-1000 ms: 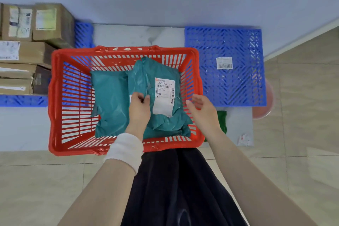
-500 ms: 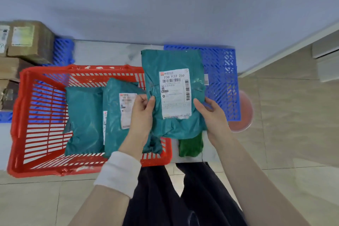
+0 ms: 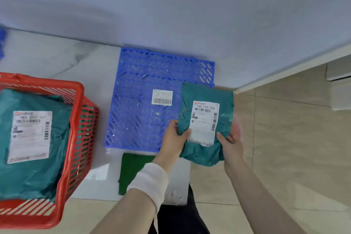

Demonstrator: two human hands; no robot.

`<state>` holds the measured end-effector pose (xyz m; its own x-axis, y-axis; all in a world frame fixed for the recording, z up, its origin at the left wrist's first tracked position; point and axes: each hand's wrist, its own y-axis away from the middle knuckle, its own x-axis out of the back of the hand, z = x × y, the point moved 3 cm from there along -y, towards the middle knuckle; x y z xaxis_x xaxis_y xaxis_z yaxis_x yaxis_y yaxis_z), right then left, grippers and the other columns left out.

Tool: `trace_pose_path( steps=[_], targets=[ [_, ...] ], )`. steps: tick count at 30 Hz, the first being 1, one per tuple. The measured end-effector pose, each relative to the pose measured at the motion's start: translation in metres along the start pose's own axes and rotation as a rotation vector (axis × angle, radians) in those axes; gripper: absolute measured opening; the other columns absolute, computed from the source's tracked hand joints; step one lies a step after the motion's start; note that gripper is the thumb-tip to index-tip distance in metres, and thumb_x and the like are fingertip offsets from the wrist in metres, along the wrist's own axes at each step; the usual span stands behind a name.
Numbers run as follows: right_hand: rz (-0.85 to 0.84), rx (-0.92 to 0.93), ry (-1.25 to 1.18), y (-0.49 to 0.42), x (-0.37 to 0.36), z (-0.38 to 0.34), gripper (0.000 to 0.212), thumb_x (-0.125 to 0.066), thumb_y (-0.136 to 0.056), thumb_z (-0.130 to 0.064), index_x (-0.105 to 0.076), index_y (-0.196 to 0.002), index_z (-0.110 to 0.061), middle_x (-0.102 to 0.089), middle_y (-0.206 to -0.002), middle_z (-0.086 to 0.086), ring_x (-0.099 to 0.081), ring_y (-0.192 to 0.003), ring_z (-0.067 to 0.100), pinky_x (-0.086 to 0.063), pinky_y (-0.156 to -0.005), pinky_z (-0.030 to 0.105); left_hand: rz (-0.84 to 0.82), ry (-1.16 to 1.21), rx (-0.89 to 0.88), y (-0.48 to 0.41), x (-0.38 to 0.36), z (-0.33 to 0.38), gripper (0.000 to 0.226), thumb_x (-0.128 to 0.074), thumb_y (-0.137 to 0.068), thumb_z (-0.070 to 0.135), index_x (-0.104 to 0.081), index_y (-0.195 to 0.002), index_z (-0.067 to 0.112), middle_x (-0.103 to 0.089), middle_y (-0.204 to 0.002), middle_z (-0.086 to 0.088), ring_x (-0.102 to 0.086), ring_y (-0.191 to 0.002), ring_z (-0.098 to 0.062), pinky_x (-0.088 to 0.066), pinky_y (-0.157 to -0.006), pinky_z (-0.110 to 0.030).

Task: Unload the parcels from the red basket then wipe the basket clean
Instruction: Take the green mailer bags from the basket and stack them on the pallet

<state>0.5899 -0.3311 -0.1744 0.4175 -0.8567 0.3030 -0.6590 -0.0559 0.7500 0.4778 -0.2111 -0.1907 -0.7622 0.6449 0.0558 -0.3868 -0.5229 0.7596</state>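
Unloading step. Well left of the hands, the red basket (image 3: pixel 79 119) (cut off at the frame edge) holds at least one teal parcel (image 3: pixel 34 138). Left hand (image 3: pixel 173 138) and right hand (image 3: pixel 232 148) pinch a lifted teal parcel (image 3: pixel 206 125) by its lower edges, over the blue pallet (image 3: pixel 144 100) corner. Next: lower it there, likely. Label print is mostly illegible.

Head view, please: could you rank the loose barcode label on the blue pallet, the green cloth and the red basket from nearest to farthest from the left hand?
Measured from the left hand:
1. Barcode label, just beyond the hand on the blue pallet.
2. Green cloth, below it, towards the person; close to the label's distance.
3. Red basket, far left.
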Motion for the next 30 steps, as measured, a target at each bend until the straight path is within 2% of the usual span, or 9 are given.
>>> trace_pose_path(
  steps=[3, 6, 10, 14, 17, 20, 22, 25, 30],
  targets=[
    [-0.033, 0.017, 0.058, -0.053, -0.017, -0.012, 0.022, -0.064, -0.085, -0.015, -0.062, -0.107, -0.011, -0.069, -0.098, 0.002, -0.063, -0.079, 0.010, -0.051, -0.067, 0.028, 0.033, -0.057, 0.011, -0.053, -0.006, 0.007, 0.026, -0.060, -0.085, 0.009, -0.048, -0.109, 0.010, -0.061, -0.115, -0.016, -0.060, -0.103, -0.032, -0.049, -0.091, -0.048],
    [-0.037, 0.068, 0.138, -0.106, -0.044, -0.029, 0.012, -0.064, -0.085, -0.018, -0.062, -0.097, -0.016, -0.068, -0.091, -0.004, -0.065, -0.086, 0.018, -0.054, -0.083, 0.039, 0.087, -0.109, -0.013, -0.109, -0.012, 0.020, 0.032, -0.059, -0.086, 0.010, -0.047, -0.115, 0.004, -0.060, -0.116, -0.015, -0.059, -0.105, -0.031, -0.048, -0.091, -0.047],
    [0.000, 0.134, 0.215, -0.162, -0.077, -0.047, 0.031, -0.065, -0.083, -0.025, -0.060, -0.113, -0.017, -0.067, -0.113, 0.004, -0.063, -0.101, 0.022, -0.050, -0.094, 0.042, 0.155, -0.119, -0.071, -0.168, -0.018, 0.034, 0.033, -0.058, -0.087, 0.011, -0.047, -0.118, 0.005, -0.059, -0.117, -0.012, -0.058, -0.104, -0.029, -0.048, -0.091, -0.043],
    [0.033, 0.199, 0.326, -0.193, -0.092, -0.051, 0.023, -0.065, -0.082, -0.026, -0.068, -0.101, -0.014, -0.071, -0.103, 0.007, -0.066, -0.096, 0.026, -0.052, -0.090, 0.045, 0.225, -0.064, -0.091, -0.199, -0.022, 0.032, 0.035, -0.056, -0.087, 0.008, -0.046, -0.120, 0.006, -0.058, -0.119, -0.010, -0.057, -0.101, -0.022, -0.047, -0.087, -0.033],
    [0.033, 0.193, 0.356, -0.200, -0.095, -0.049, 0.021, -0.066, -0.081, -0.028, -0.070, -0.095, -0.013, -0.072, -0.098, 0.009, -0.067, -0.092, 0.028, -0.053, -0.088, 0.046, 0.253, -0.093, -0.106, -0.206, -0.023, 0.031, 0.035, -0.056, -0.088, 0.008, -0.045, -0.121, 0.005, -0.058, -0.119, -0.011, -0.057, -0.106, -0.025, -0.043, -0.082, -0.026],
    [0.023, 0.187, 0.358, -0.198, -0.094, -0.045, 0.033, -0.069, -0.077, -0.034, -0.068, -0.103, -0.014, -0.071, -0.104, 0.007, -0.066, -0.098, 0.027, -0.051, -0.091, 0.047, 0.240, -0.135, -0.130, -0.201, -0.024, 0.032, 0.040, -0.057, -0.088, 0.011, -0.042, -0.125, 0.007, -0.057, -0.120, -0.007, -0.056, -0.107, -0.022, -0.038, -0.072, -0.015],
    [0.052, 0.218, 0.388, -0.187, -0.089, -0.045, 0.057, -0.069, -0.072, -0.041, -0.058, -0.122, -0.017, -0.064, -0.119, 0.004, -0.057, -0.113, 0.027, -0.044, -0.099, 0.048, 0.260, -0.132, -0.162, -0.189, -0.022, 0.035, 0.047, -0.060, -0.086, 0.012, -0.040, -0.128, 0.006, -0.056, -0.118, -0.004, -0.055, -0.104, -0.018, -0.036, -0.070, -0.010],
    [0.120, 0.300, 0.517, -0.153, -0.077, -0.049, 0.070, -0.068, -0.076, -0.043, -0.043, -0.135, -0.016, -0.047, -0.136, 0.008, -0.040, -0.128, 0.029, -0.034, -0.107, 0.048, 0.317, -0.168, -0.198, -0.160, -0.013, 0.039, 0.049, -0.061, -0.086, 0.012, -0.041, -0.130, 0.004, -0.053, -0.123, -0.005, -0.051, -0.111, -0.017, -0.037, -0.084, -0.016],
    [0.064, 0.436, 0.598, -0.082, -0.073, -0.051, 0.065, -0.066, -0.079, -0.042, -0.042, -0.135, -0.019, -0.044, -0.137, 0.009, -0.034, -0.130, 0.028, -0.031, -0.108, 0.042, 0.313, -0.226, -0.237, -0.093, 0.003, 0.040, 0.044, -0.058, -0.088, 0.014, -0.042, -0.129, 0.007, -0.049, -0.132, -0.007, -0.046, -0.123, -0.020, -0.038, -0.104, -0.033]
  ],
)
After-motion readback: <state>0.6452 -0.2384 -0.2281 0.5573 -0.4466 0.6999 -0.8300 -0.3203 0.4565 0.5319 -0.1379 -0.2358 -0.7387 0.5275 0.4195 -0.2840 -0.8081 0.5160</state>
